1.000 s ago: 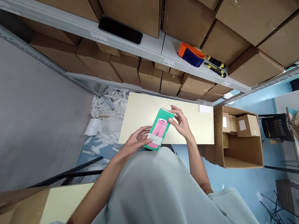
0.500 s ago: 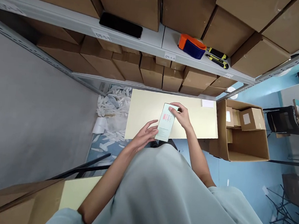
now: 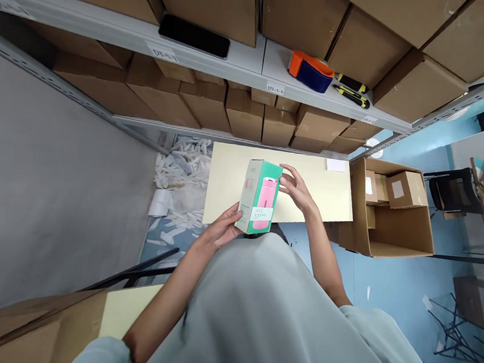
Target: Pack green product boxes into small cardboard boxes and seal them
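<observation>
Centrally, product box [image 3: 260,197]: one, green on the front with a pink device printed on it, pale along the side; it tilts in the air between the two hands, over the table's near part.
Left hand [image 3: 222,228]: one, gripping the box by its lower left edge.
Right hand [image 3: 296,189]: one, loosely open beside the box's upper right edge; whether the fingertips touch it, I cannot tell.
Cream table [image 3: 225,174]: one, with one white slip [image 3: 335,165] near its far right corner.
Open carton [image 3: 356,215]: one, just right of the table, with four smaller boxes [image 3: 408,190] visible inside, two bearing white labels.
Shelf [image 3: 236,68] items: one black phone [image 3: 194,35], one orange-and-blue tape dispenser [image 3: 310,71], at least two yellow-and-black cutters [image 3: 352,82].
Brown boxes [image 3: 303,16]: many, on two levels, overlapping too much for a full count.
Floor at left: one white roll [image 3: 160,203] beside a heap of white scraps [image 3: 181,167], too many to count.
In the way: the product box hides part of the tabletop, and the pale clothing [image 3: 264,309] fills the view below it.
</observation>
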### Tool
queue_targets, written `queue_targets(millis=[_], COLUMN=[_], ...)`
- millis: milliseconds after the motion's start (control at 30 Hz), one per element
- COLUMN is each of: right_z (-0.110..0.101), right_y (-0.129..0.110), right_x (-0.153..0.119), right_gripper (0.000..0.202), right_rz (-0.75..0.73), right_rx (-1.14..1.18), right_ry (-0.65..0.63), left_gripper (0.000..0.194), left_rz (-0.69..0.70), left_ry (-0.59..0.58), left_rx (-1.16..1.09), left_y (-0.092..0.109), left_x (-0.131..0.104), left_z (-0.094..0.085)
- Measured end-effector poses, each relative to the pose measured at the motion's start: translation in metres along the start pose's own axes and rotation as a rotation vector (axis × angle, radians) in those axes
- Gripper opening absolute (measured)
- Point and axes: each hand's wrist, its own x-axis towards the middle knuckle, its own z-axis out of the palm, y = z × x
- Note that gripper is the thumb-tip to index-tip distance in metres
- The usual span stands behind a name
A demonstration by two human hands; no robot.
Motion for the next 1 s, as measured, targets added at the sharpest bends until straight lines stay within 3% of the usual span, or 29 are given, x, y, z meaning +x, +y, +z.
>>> queue_targets(millis=[200, 300, 433, 533, 667, 800, 900, 1000], right_z=[0.025, 0.033, 0.037, 0.038, 0.033, 0.028, 0.031, 0.034], right_y=[0.012, 0.014, 0.019, 0.022, 0.021, 0.020, 0.021, 0.020], right_x=[0.014, 0.020, 0.024, 0.024, 0.021, 0.018, 0.016, 0.016], right_gripper=[0.081, 0.076, 0.074, 0.078, 0.087, 0.100, 0.094, 0.083], right_rz=[0.049, 0.050, 0.024, 0.017, 0.009, 0.044, 0.057, 0.058], right_rx=[0.135, 0.078, -0.031, -0.067, -0.021, 0.151, 0.226, 0.208], right_ry=[-0.085, -0.016, 0.131, 0.169, 0.097, -0.006, -0.036, 0.011], left_gripper=[0.070, 0.068, 0.079, 0.081, 0.078, 0.071, 0.065, 0.068], left_rz=[-0.057, -0.032, 0.075, 0.109, 0.128, 0.086, 0.018, -0.009], left_ry=[-0.026, -0.018, 0.086, 0.153, 0.179, 0.110, 0.098, 0.090], left_rx=[-0.112, -0.070, 0.047, 0.171, 0.166, -0.003, -0.106, -0.103], left_y=[0.001, 0.008, 0.019, 0.024, 0.024, 0.019, 0.015, 0.015], left_x=[-0.001, -0.007, -0.016, -0.019, -0.019, -0.019, -0.018, -0.018], left_z=[-0.010, -0.008, 0.002, 0.010, 0.014, 0.009, 0.006, 0.009])
